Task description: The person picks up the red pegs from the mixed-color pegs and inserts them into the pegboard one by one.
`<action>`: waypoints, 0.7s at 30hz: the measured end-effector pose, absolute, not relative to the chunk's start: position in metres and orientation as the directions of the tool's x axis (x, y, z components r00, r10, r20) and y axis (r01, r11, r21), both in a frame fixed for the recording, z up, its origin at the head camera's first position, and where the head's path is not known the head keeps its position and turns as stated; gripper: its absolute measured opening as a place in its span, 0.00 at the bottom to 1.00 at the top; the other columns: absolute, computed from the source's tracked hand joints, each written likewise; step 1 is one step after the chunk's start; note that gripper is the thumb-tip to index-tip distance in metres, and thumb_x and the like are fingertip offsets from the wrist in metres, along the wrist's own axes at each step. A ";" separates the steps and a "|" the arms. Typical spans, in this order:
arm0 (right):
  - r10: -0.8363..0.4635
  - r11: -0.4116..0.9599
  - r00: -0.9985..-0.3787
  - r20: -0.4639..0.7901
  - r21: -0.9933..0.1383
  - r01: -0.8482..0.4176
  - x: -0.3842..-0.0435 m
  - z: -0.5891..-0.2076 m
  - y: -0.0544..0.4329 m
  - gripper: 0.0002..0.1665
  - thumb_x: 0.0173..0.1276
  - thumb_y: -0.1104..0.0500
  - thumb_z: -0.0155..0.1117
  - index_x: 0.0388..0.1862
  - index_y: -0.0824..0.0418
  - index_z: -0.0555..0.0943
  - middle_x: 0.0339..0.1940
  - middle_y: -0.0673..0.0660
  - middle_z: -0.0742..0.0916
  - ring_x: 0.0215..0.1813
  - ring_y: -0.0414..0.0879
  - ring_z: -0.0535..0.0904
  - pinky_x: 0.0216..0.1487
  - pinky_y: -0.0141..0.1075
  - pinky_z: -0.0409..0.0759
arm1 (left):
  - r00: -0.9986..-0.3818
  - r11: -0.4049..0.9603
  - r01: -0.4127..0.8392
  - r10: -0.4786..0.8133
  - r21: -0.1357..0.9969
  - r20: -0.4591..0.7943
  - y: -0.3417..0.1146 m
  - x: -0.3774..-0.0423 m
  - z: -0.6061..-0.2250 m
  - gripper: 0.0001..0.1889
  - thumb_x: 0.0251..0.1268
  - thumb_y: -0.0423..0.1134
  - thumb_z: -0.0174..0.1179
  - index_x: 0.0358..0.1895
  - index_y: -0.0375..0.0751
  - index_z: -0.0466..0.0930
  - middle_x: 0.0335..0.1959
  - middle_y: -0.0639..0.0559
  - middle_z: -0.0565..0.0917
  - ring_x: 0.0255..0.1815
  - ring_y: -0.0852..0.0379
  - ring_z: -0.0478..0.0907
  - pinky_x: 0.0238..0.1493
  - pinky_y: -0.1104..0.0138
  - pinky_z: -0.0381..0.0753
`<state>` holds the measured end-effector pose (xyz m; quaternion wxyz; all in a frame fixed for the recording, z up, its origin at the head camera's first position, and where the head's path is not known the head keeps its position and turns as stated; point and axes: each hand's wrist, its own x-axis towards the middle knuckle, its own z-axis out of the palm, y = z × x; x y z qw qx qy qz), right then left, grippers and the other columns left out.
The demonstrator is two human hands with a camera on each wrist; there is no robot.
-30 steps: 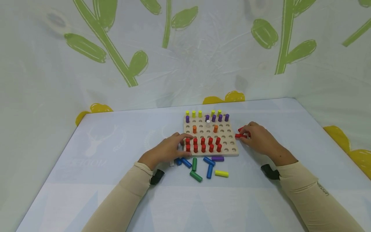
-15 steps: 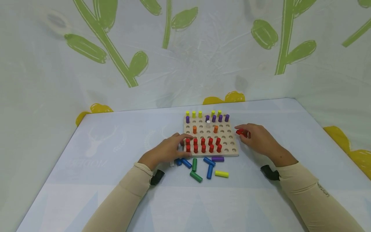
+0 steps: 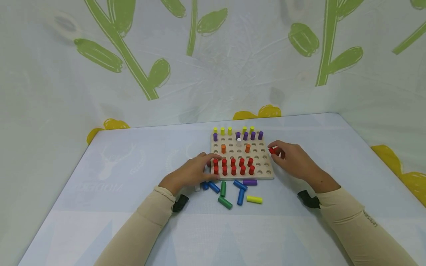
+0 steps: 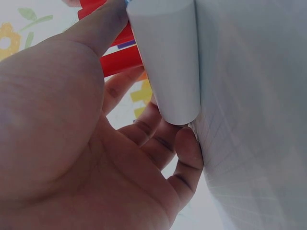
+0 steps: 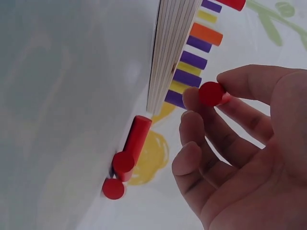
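Note:
My left hand (image 3: 191,170) rests at the left front corner of the wooden pegboard (image 3: 267,177), its thumb and index finger spread apart beside the red pegs (image 3: 233,170). In the left wrist view a white peg (image 4: 165,62) lies close in front of that palm. Just off the board's right side, my right hand (image 3: 291,157) pinches a red peg (image 5: 211,94) between thumb and fingertip, end toward the right wrist camera. Below that hand, a few loose red pegs (image 5: 138,136) lie on the table; in the head view it hides them.
Yellow pegs (image 3: 229,130), purple pegs (image 3: 245,136), a white peg (image 3: 239,142) and orange pegs (image 3: 223,148) stand in the board among bare holes. In front lie loose blue pegs (image 3: 240,197), green pegs (image 3: 225,202), a purple peg (image 3: 250,182) and a yellow peg (image 3: 254,199).
My right hand has left the red pegs on the table with one in its fingertips and shifted slightly left, toward the board's right edge. The left hand stays in place.

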<state>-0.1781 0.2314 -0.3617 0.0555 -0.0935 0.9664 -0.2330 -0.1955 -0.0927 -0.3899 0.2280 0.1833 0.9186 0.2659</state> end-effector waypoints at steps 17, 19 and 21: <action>-0.282 0.807 -0.960 0.005 -0.539 -0.240 -0.171 -0.364 0.221 0.19 0.70 0.63 0.66 0.59 0.61 0.76 0.38 0.57 0.88 0.36 0.46 0.78 0.34 0.31 0.78 | -0.829 0.787 0.215 0.461 0.579 -0.318 -0.094 -0.195 -0.390 0.37 0.60 0.55 0.70 0.72 0.68 0.65 0.53 0.53 0.75 0.48 0.55 0.75 0.58 0.56 0.81; -0.288 0.801 -0.957 0.012 -0.545 -0.248 -0.171 -0.364 0.219 0.19 0.69 0.63 0.66 0.58 0.61 0.76 0.39 0.57 0.89 0.37 0.46 0.79 0.34 0.31 0.79 | -0.829 0.787 0.215 0.460 0.578 -0.318 -0.094 -0.195 -0.390 0.37 0.60 0.55 0.70 0.72 0.68 0.64 0.53 0.53 0.75 0.48 0.55 0.75 0.58 0.56 0.81; -0.291 0.799 -0.957 0.017 -0.545 -0.253 -0.170 -0.364 0.218 0.20 0.69 0.63 0.67 0.58 0.60 0.76 0.40 0.57 0.89 0.38 0.46 0.80 0.35 0.31 0.79 | -0.829 0.788 0.216 0.460 0.576 -0.319 -0.094 -0.195 -0.390 0.37 0.60 0.55 0.70 0.73 0.68 0.64 0.54 0.53 0.75 0.49 0.55 0.75 0.59 0.55 0.80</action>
